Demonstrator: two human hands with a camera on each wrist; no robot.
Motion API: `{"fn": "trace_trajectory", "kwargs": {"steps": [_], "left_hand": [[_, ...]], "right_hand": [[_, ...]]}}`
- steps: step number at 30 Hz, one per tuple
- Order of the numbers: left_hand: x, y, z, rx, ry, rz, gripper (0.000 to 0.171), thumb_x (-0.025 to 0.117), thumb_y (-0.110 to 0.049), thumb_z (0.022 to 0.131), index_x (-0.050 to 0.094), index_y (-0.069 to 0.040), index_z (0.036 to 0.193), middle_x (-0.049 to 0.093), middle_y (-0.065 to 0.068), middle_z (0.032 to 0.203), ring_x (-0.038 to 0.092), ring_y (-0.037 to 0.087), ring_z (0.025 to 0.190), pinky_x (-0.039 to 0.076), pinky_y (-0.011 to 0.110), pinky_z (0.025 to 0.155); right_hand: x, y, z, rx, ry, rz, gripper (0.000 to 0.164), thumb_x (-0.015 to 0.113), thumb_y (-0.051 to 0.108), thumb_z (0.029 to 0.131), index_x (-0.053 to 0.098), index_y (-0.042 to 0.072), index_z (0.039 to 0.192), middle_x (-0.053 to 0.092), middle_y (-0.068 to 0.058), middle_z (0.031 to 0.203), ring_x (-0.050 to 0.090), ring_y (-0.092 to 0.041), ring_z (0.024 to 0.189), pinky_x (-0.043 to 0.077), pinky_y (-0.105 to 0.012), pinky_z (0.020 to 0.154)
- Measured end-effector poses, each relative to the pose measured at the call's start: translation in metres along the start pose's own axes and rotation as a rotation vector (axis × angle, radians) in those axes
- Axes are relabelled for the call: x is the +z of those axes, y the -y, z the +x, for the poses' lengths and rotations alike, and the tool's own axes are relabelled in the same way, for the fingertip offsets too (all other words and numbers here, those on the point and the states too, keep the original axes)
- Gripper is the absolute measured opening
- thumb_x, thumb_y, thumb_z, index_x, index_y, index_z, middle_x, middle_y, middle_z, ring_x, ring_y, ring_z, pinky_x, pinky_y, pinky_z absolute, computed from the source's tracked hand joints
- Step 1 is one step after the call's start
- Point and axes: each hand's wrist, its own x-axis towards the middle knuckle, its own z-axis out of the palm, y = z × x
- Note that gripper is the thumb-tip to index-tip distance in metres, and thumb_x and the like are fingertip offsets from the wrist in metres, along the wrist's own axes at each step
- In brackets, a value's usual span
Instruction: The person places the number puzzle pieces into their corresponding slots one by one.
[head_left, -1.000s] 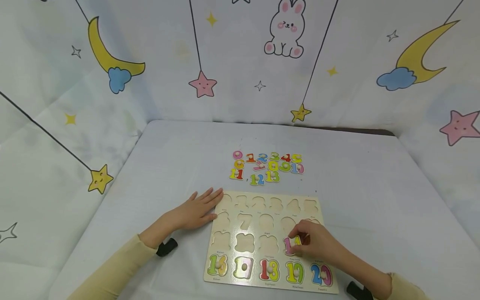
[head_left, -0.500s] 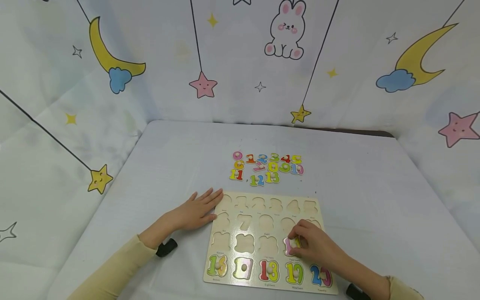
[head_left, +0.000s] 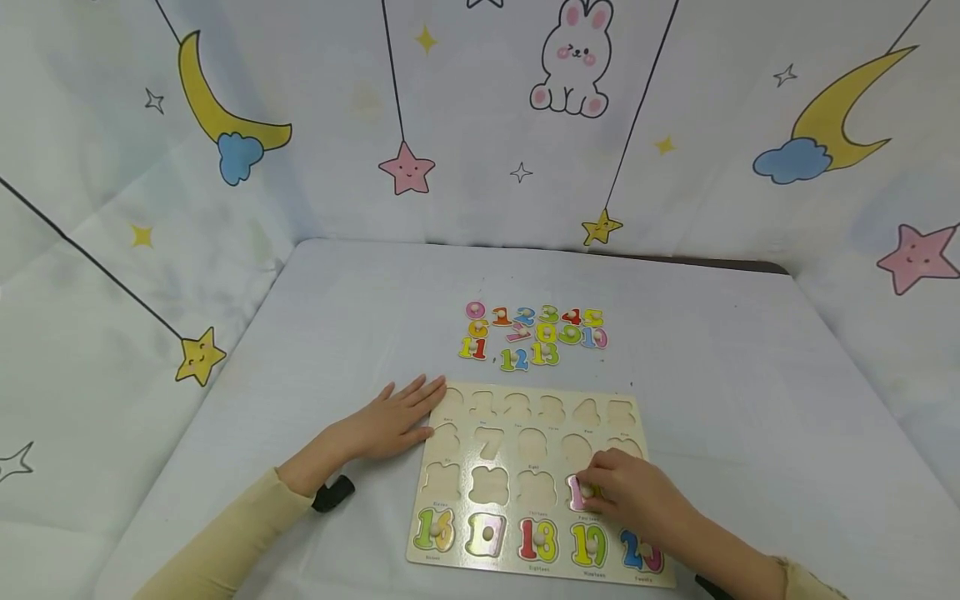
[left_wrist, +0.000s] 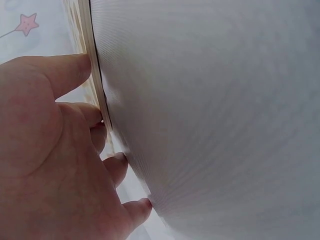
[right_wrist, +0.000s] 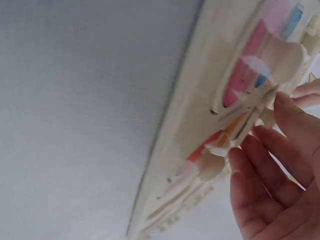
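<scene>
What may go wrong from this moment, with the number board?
The pinched piece may sit crooked if the right hand lets go too early. That hand partly hides the 20 piece and might bump it. The board could slide if the left hand at its edge eases off.

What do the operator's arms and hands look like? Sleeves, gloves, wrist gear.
Left sleeve and right sleeve: plain pale yellow, both ending short of the hand. Left hand and right hand: no gloves visible. A short, blunt-ended black piece shows by the left cuff; by the right forearm, another black part, mostly hidden, shape unclear. No cables visible.
</scene>
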Motion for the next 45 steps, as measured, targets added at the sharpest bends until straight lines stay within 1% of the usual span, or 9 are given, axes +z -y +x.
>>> {"fn": "trace_trajectory", "kwargs": {"steps": [4, 10, 18, 24, 28, 31, 34, 40, 45], "left_hand": [[0.000, -0.001, 0.000, 0.002, 0.005, -0.003, 0.064, 0.047, -0.032, 0.099, 0.019, -0.006, 0.150, 0.014, 0.007, 0.154, 0.008, 0.030, 0.139, 0.010, 0.061, 0.103], [-0.002, -0.002, 0.000, 0.003, 0.004, 0.002, 0.064, 0.048, -0.031, 0.099, 0.019, -0.005, 0.149, 0.015, 0.008, 0.154, 0.009, 0.030, 0.139, 0.011, 0.062, 0.102], [-0.004, -0.002, 0.001, 0.015, 0.003, -0.005, 0.064, 0.048, -0.031, 0.098, 0.021, -0.004, 0.149, 0.016, 0.009, 0.154, 0.010, 0.032, 0.139, 0.012, 0.063, 0.102], [-0.003, -0.001, 0.001, 0.005, 0.007, -0.006, 0.064, 0.048, -0.032, 0.099, 0.020, -0.005, 0.149, 0.015, 0.008, 0.154, 0.010, 0.031, 0.139, 0.011, 0.062, 0.102], [-0.002, -0.001, 0.001, 0.001, 0.012, -0.009, 0.064, 0.048, -0.032, 0.099, 0.020, -0.005, 0.149, 0.014, 0.008, 0.154, 0.009, 0.030, 0.139, 0.011, 0.062, 0.103], [-0.001, -0.002, 0.001, 0.001, 0.011, -0.005, 0.064, 0.048, -0.032, 0.099, 0.020, -0.005, 0.149, 0.014, 0.008, 0.154, 0.009, 0.030, 0.139, 0.011, 0.062, 0.103], [-0.002, -0.002, 0.002, 0.000, 0.009, -0.004, 0.064, 0.048, -0.032, 0.099, 0.020, -0.006, 0.149, 0.014, 0.008, 0.154, 0.009, 0.030, 0.139, 0.011, 0.061, 0.103], [-0.002, -0.002, 0.001, 0.001, 0.010, -0.007, 0.063, 0.048, -0.032, 0.099, 0.020, -0.006, 0.149, 0.014, 0.008, 0.154, 0.008, 0.030, 0.139, 0.011, 0.061, 0.103], [-0.002, -0.002, 0.001, -0.001, 0.012, -0.001, 0.064, 0.048, -0.032, 0.099, 0.020, -0.006, 0.149, 0.014, 0.008, 0.154, 0.008, 0.029, 0.139, 0.011, 0.061, 0.103]], "right_hand": [[-0.005, 0.008, -0.003, -0.054, 0.037, -0.048, 0.027, 0.078, 0.018, 0.075, 0.073, 0.006, 0.099, 0.068, 0.001, 0.093, 0.064, -0.015, 0.084, 0.052, -0.029, 0.069], [-0.008, 0.017, -0.010, -0.060, 0.127, -0.041, 0.030, 0.070, 0.015, 0.084, 0.069, 0.005, 0.112, 0.065, -0.009, 0.113, 0.066, -0.026, 0.092, 0.053, -0.037, 0.073], [-0.008, 0.019, -0.009, -0.170, 0.121, -0.217, 0.039, 0.081, 0.010, 0.071, 0.072, 0.014, 0.108, 0.065, -0.010, 0.111, 0.066, -0.023, 0.088, 0.054, -0.035, 0.066], [-0.013, 0.010, 0.003, -0.089, 0.112, -0.029, 0.018, 0.073, 0.015, 0.081, 0.075, 0.013, 0.099, 0.069, 0.001, 0.100, 0.067, -0.017, 0.087, 0.053, -0.031, 0.070], [-0.024, -0.003, 0.018, -0.027, 0.142, 0.138, 0.015, 0.071, 0.014, 0.084, 0.075, 0.012, 0.098, 0.069, 0.007, 0.093, 0.064, -0.007, 0.084, 0.051, -0.027, 0.072], [-0.032, -0.019, 0.031, 0.027, 0.147, 0.263, 0.016, 0.067, 0.014, 0.087, 0.073, 0.012, 0.102, 0.069, 0.006, 0.096, 0.060, -0.005, 0.080, 0.050, -0.025, 0.070], [-0.037, -0.039, 0.047, 0.068, 0.086, 0.356, 0.018, 0.064, 0.010, 0.089, 0.071, 0.008, 0.106, 0.068, 0.001, 0.100, 0.061, -0.009, 0.083, 0.051, -0.026, 0.071], [-0.037, -0.076, 0.079, 0.124, -0.106, 0.390, 0.022, 0.063, 0.004, 0.089, 0.067, 0.000, 0.110, 0.067, -0.008, 0.106, 0.064, -0.023, 0.094, 0.051, -0.036, 0.079], [-0.031, -0.095, 0.105, 0.142, -0.157, 0.354, 0.022, 0.064, 0.003, 0.088, 0.067, -0.002, 0.109, 0.067, -0.012, 0.104, 0.063, -0.026, 0.095, 0.049, -0.042, 0.082]]}}
